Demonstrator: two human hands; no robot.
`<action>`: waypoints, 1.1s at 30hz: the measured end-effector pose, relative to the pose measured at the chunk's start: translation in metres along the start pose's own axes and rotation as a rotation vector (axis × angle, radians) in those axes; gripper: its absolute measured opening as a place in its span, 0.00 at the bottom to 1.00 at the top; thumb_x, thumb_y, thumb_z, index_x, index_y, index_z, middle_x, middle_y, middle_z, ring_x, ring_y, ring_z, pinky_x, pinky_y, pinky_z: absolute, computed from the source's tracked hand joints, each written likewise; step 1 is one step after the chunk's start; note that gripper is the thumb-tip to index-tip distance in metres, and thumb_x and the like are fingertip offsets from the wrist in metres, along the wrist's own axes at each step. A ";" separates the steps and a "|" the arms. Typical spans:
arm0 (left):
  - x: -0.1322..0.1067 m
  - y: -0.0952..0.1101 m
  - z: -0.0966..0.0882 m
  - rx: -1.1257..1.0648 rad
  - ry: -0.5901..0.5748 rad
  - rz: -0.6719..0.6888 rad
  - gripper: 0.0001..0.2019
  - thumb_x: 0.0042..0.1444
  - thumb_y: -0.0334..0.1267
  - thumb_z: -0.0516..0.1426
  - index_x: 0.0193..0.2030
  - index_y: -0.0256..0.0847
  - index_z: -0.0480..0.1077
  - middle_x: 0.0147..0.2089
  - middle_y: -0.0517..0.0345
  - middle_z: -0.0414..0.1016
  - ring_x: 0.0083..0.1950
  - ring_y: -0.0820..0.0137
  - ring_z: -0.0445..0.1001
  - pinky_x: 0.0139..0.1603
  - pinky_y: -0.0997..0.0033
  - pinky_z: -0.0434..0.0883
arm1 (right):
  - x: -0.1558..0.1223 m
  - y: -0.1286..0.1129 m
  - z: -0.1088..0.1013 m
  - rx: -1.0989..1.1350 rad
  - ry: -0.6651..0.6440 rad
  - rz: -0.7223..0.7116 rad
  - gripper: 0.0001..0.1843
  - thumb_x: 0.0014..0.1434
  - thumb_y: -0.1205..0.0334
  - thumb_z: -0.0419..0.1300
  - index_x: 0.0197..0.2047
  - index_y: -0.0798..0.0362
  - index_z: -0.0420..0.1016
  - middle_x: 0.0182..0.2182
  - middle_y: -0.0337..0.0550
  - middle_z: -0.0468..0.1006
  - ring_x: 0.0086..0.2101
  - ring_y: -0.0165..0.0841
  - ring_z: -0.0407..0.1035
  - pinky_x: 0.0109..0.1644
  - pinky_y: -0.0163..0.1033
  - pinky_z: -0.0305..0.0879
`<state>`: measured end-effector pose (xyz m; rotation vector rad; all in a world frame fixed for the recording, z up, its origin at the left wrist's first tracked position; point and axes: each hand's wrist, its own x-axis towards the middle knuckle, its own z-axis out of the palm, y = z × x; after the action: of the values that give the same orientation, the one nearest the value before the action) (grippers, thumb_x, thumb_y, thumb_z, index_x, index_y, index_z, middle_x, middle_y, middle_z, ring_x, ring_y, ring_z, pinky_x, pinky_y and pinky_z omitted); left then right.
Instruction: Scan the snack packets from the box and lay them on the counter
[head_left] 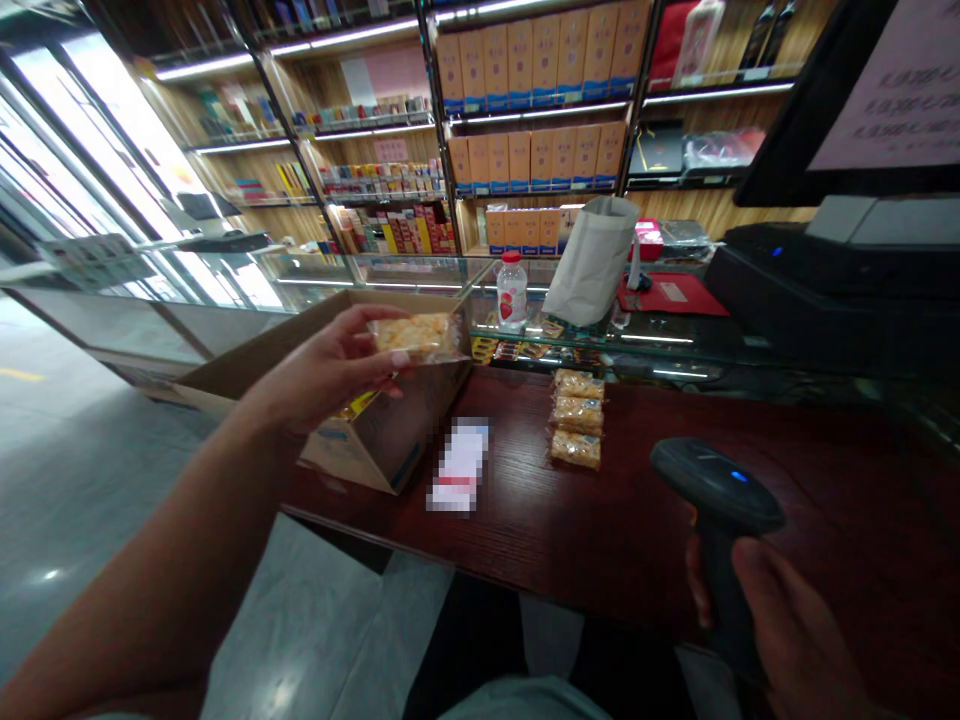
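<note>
Snack packet (418, 338), in clear wrapping, is clamped in your left grip (330, 365), the thumb below it and the fingers at its left end. You have it raised by the right-hand end of the open cardboard box (390, 425); how far above the rim, you cannot tell from this angle. Your right grip (787, 610) is wrapped around the handle of a dark scanner (716, 485), whose head faces left and shows a blue light. Between your hands, three similar packets (577, 415) lie in a column on the dark red table (517, 535). Left of them, beside the box, you have a flat slip (460, 467), its face blurred out. Beyond, a red-capped bottle (511, 292) and a pale paper bag (595, 265) stand on the glass display case (660, 350).
</note>
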<state>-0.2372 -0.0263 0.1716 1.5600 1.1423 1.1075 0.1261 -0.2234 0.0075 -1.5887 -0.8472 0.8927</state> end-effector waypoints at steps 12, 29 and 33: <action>-0.009 -0.071 0.123 -0.275 -0.084 0.023 0.30 0.42 0.38 0.72 0.52 0.43 0.67 0.40 0.57 0.79 0.41 0.65 0.80 0.35 0.71 0.77 | -0.021 -0.025 0.023 0.141 -0.063 -0.094 0.25 0.67 0.37 0.55 0.37 0.50 0.76 0.24 0.40 0.77 0.24 0.33 0.68 0.30 0.36 0.66; -0.028 -0.096 0.159 -0.540 -0.134 -0.114 0.28 0.40 0.37 0.73 0.43 0.44 0.63 0.43 0.60 0.73 0.41 0.69 0.76 0.35 0.73 0.78 | -0.027 -0.027 0.030 0.256 -0.107 -0.093 0.23 0.67 0.39 0.58 0.41 0.52 0.79 0.23 0.39 0.76 0.23 0.30 0.65 0.28 0.35 0.62; -0.032 -0.104 0.165 -0.514 -0.107 -0.084 0.23 0.46 0.44 0.71 0.42 0.43 0.64 0.46 0.57 0.74 0.46 0.67 0.76 0.43 0.70 0.77 | -0.028 -0.027 0.027 0.243 -0.109 -0.089 0.24 0.66 0.38 0.58 0.36 0.52 0.77 0.22 0.39 0.75 0.23 0.31 0.65 0.28 0.35 0.62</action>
<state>-0.1023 -0.0613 0.0309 1.1436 0.7645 1.1368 0.0875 -0.2310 0.0334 -1.2927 -0.8444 0.9862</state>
